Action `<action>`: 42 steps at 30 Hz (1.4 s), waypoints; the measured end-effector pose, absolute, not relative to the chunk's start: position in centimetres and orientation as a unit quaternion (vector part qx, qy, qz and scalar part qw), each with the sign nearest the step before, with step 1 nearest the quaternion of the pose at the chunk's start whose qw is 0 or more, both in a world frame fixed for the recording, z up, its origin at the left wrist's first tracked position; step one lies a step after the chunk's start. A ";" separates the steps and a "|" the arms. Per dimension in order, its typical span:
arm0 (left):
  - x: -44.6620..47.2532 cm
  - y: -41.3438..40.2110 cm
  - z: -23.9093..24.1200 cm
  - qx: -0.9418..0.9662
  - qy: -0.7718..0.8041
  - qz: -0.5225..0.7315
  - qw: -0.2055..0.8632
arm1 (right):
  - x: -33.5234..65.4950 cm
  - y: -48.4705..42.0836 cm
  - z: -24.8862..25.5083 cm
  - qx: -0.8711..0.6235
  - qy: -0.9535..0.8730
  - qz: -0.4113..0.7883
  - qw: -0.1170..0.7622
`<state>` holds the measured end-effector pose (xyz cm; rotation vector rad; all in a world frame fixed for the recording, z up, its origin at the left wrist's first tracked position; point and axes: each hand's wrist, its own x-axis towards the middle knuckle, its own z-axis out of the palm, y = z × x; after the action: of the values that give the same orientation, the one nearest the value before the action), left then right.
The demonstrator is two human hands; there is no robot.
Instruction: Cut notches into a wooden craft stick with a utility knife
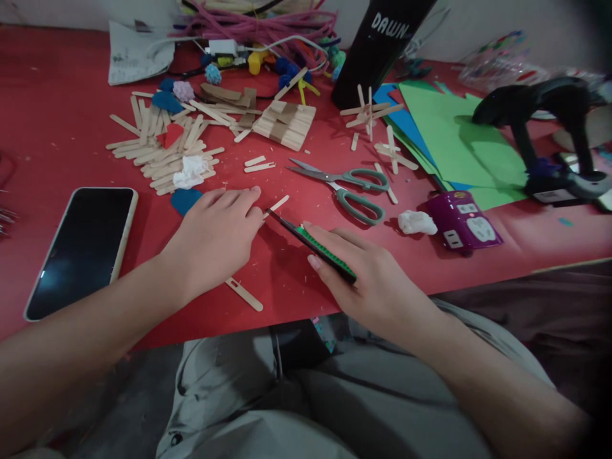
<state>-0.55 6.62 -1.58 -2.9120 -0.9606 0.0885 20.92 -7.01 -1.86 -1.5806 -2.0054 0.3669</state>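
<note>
My right hand [368, 274] is closed around a green and black utility knife [329, 252]. Its blade reaches up and left to a wooden craft stick [280, 204], whose far end shows beyond my left fingertips. My left hand [217, 229] presses that stick against the red table, fingers together and pointing right; the rest of the stick is hidden beneath. Just below my left hand lies another craft stick [245, 294] with a slot cut in it. Grey-handled scissors [342, 182] rest partly open beyond the knife, near two short stick pieces [259, 164].
A heap of craft sticks [157, 150] lies behind my left hand, beside a bundle of sticks [285, 124]. A phone [81, 252] is at left. To the right are a purple plug adapter [463, 220], green paper sheets [459, 140] and a black bottle [373, 54].
</note>
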 end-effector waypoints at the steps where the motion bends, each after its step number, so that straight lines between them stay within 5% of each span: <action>1: -0.5 6.6 -1.6 -0.949 -0.311 0.026 0.041 | 20.9 -7.0 -1.8 -0.592 -0.745 0.137 0.277; 42: -0.4 6.4 -1.5 -0.951 -0.305 0.027 0.049 | 20.4 -7.0 -1.6 -0.609 -0.744 0.132 0.242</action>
<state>-0.40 6.40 -1.49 -2.8958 -0.9301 0.0824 20.43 -7.04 -1.62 -1.6648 -2.0338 0.3599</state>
